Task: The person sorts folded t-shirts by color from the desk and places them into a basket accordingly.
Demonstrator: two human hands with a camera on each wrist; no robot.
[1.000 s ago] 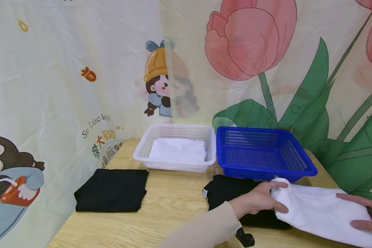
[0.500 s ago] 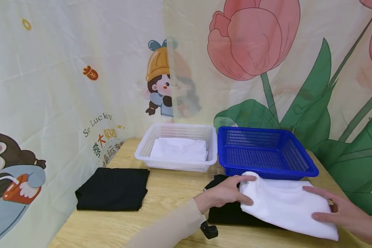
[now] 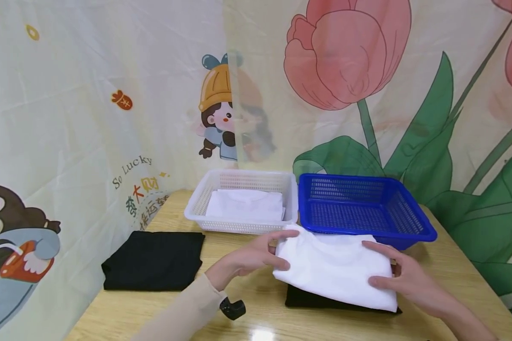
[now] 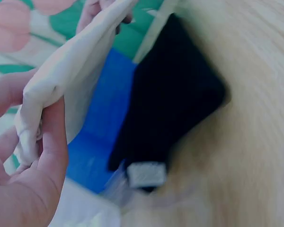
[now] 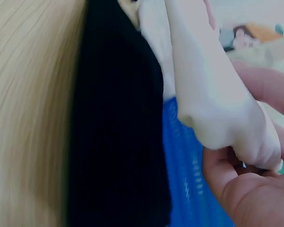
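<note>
Table (image 3: 448, 260); white garment (image 3: 337, 267), apparently, between 2 hands (image 3: 253, 255) (image 3: 409, 279)

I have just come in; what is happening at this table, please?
A person holds a folded white cloth with the left hand and the right hand, raised above a black cloth on the table. Another black cloth lies farther left. Behind stand a white basket, with white fabric inside, and a blue basket.
</note>
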